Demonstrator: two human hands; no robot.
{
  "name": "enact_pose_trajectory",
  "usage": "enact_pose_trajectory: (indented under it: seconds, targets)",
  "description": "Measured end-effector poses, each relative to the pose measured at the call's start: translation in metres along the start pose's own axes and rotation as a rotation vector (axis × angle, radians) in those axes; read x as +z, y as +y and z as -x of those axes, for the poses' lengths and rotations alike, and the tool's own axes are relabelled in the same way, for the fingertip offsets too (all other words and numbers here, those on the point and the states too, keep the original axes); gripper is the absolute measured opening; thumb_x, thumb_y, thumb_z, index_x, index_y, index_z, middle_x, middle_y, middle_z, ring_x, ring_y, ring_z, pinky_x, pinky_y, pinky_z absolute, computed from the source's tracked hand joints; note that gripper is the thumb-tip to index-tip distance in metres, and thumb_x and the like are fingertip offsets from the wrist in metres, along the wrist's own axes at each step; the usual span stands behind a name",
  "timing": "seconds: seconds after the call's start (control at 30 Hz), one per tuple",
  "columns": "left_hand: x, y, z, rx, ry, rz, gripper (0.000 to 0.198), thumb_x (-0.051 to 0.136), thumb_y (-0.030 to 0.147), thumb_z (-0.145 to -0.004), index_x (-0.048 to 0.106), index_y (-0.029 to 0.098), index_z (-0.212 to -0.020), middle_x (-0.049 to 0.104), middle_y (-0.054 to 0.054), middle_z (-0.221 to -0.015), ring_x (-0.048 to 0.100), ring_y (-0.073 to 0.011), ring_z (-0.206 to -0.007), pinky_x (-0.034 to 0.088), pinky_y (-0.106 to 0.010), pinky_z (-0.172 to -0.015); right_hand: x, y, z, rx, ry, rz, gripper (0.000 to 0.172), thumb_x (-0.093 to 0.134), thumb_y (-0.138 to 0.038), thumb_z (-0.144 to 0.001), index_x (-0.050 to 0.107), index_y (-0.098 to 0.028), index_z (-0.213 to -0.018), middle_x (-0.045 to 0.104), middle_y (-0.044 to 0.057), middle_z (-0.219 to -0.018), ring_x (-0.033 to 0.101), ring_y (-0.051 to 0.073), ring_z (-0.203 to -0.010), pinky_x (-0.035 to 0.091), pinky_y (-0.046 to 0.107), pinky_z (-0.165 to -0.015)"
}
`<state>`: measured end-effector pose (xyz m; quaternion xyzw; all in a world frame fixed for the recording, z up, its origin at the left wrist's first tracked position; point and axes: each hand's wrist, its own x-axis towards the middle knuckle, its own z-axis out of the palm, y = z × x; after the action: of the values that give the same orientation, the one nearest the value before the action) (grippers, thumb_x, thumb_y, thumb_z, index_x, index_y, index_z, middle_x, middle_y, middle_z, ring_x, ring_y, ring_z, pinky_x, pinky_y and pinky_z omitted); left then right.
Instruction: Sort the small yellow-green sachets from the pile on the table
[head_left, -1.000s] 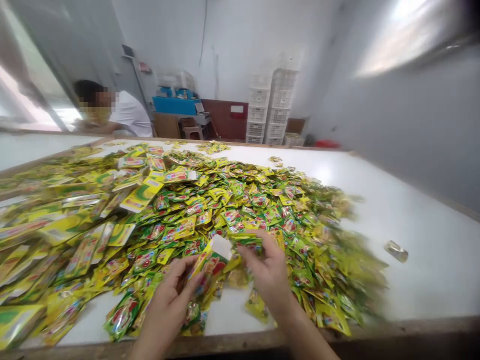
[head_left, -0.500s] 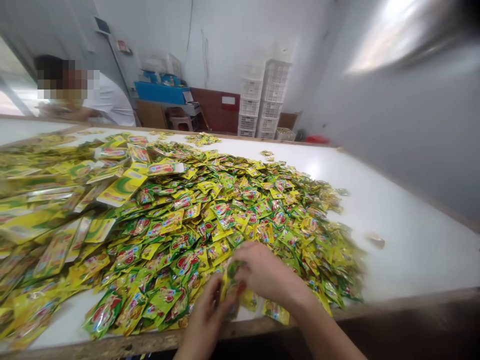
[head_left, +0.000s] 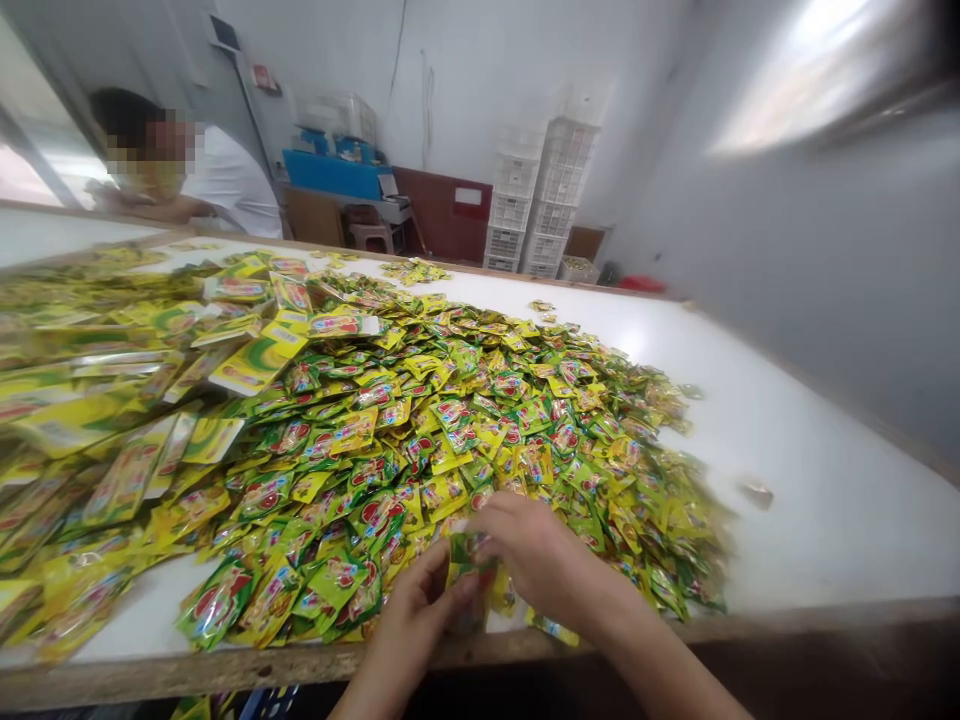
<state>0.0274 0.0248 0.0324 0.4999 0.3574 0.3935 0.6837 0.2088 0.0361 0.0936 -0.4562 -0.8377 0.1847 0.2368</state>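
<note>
Near the table's front edge my left hand (head_left: 420, 600) is closed around a small shiny green and yellow packet (head_left: 466, 590), its thumb on the near side. Bent over from the right, my right hand (head_left: 521, 540) has its fingers curled on the upper end of the same packet. The fingers partly hide it, so whether more than one packet is there cannot be made out. A broad pile of green and yellow printed packets (head_left: 457, 420) spreads just beyond both hands. Another packet (head_left: 553, 628) lies at the edge below my right wrist.
Flat yellow cartons (head_left: 262, 352) lie heaped on the left of the white table (head_left: 810, 520). A wooden rim (head_left: 187, 682) borders it. At the far left a person in white (head_left: 236, 180) leans over a table. Stacked white crates (head_left: 559, 185) stand behind.
The view has shifted slightly, and the scene sits a little further right. Both hands stay together on the packet, with my right fingers moved slightly over its top.
</note>
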Motion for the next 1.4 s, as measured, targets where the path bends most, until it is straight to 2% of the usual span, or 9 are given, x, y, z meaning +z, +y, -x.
enact_pose_trajectory:
  seconds: [0.13, 0.23, 0.4, 0.53, 0.7, 0.8, 0.93, 1.17, 1.4]
  targets:
    - [0.002, -0.003, -0.001, 0.015, 0.01, -0.047, 0.032, 0.071, 0.033, -0.081, 0.069, 0.023, -0.112, 0.071, -0.004, -0.116, 0.059, -0.0278, -0.117, 0.047, -0.034, -0.096, 0.007, 0.001, 0.002, 0.051, 0.117, 0.036, 0.01, 0.067, -0.012, -0.084, 0.071, -0.02, -0.088, 0.06, 0.005, -0.102, 0.052, 0.02, -0.097, 0.044, 0.031, -0.084]
    - [0.001, -0.008, -0.001, 0.05, 0.064, -0.149, 0.03, 0.072, 0.033, -0.08, 0.07, 0.022, -0.108, 0.072, -0.004, -0.111, 0.064, -0.0255, -0.104, 0.048, -0.032, -0.092, 0.014, 0.0, 0.004, 0.011, 0.06, -0.012, 0.012, 0.069, -0.02, -0.086, 0.074, -0.022, -0.076, 0.059, 0.005, -0.113, 0.047, 0.023, -0.112, 0.041, 0.036, -0.095]
    - [-0.004, -0.009, 0.002, 0.036, 0.086, -0.185, 0.04, 0.072, 0.037, -0.078, 0.069, 0.024, -0.115, 0.071, -0.005, -0.119, 0.061, -0.0278, -0.111, 0.046, -0.035, -0.098, 0.017, -0.007, 0.014, 0.019, 0.047, -0.143, 0.01, 0.067, -0.025, -0.087, 0.075, -0.027, -0.093, 0.059, 0.005, -0.122, 0.044, 0.026, -0.121, 0.036, 0.042, -0.105]
    - [-0.005, 0.001, 0.006, -0.096, 0.202, -0.134, 0.038, 0.057, 0.048, -0.087, 0.072, 0.023, -0.111, 0.071, -0.005, -0.12, 0.057, -0.0274, -0.121, 0.037, -0.039, -0.109, 0.031, -0.001, 0.028, 0.36, 0.347, -0.601, 0.018, 0.063, -0.029, -0.088, 0.071, -0.023, -0.103, 0.065, 0.006, -0.094, 0.061, 0.019, -0.083, 0.052, 0.031, -0.073]
    - [-0.004, 0.022, 0.009, -0.193, 0.13, -0.092, 0.028, 0.065, 0.039, -0.082, 0.075, 0.023, -0.102, 0.075, -0.003, -0.103, 0.064, -0.0243, -0.105, 0.047, -0.033, -0.096, 0.056, 0.007, 0.036, 0.644, 0.215, -1.153, 0.028, 0.078, -0.041, -0.072, 0.07, -0.017, -0.084, 0.056, -0.003, -0.058, 0.045, 0.008, -0.042, 0.035, 0.018, -0.038]
    - [-0.009, 0.03, 0.007, -0.172, 0.149, -0.16, 0.02, 0.067, 0.028, -0.077, 0.076, 0.021, -0.093, 0.074, -0.001, -0.082, 0.067, -0.0206, -0.085, 0.051, -0.027, -0.079, 0.058, 0.002, 0.031, 0.557, 0.243, -1.076, 0.025, 0.077, -0.039, -0.073, 0.075, -0.018, -0.088, 0.056, -0.003, -0.062, 0.045, 0.006, -0.042, 0.035, 0.018, -0.039]
    - [-0.021, 0.02, 0.004, -0.076, 0.27, -0.193, 0.024, 0.071, 0.033, -0.076, 0.077, 0.022, -0.096, 0.077, -0.004, -0.094, 0.069, -0.0236, -0.095, 0.052, -0.03, -0.088, 0.051, -0.003, 0.022, 0.437, 0.336, -0.934, 0.023, 0.069, -0.04, -0.083, 0.08, -0.022, -0.092, 0.062, 0.003, -0.079, 0.054, 0.009, -0.053, 0.044, 0.021, -0.047]
    - [-0.026, 0.0, 0.001, 0.039, 0.298, -0.313, 0.03, 0.069, 0.041, -0.08, 0.075, 0.026, -0.105, 0.076, -0.005, -0.107, 0.068, -0.0246, -0.102, 0.053, -0.032, -0.092, 0.055, 0.003, 0.017, 0.48, 0.408, -0.906, 0.02, 0.08, -0.035, -0.071, 0.079, -0.021, -0.085, 0.069, 0.003, -0.074, 0.062, 0.015, -0.062, 0.051, 0.025, -0.059]
    - [-0.022, 0.008, -0.008, 0.187, 0.205, -0.439, 0.016, 0.067, 0.036, -0.082, 0.076, 0.024, -0.089, 0.074, -0.007, -0.102, 0.068, -0.025, -0.1, 0.054, -0.034, -0.092, 0.057, 0.006, 0.012, 0.544, 0.446, -0.928, 0.015, 0.085, -0.033, -0.063, 0.079, -0.021, -0.07, 0.068, 0.002, -0.064, 0.058, 0.015, -0.052, 0.047, 0.024, -0.047]
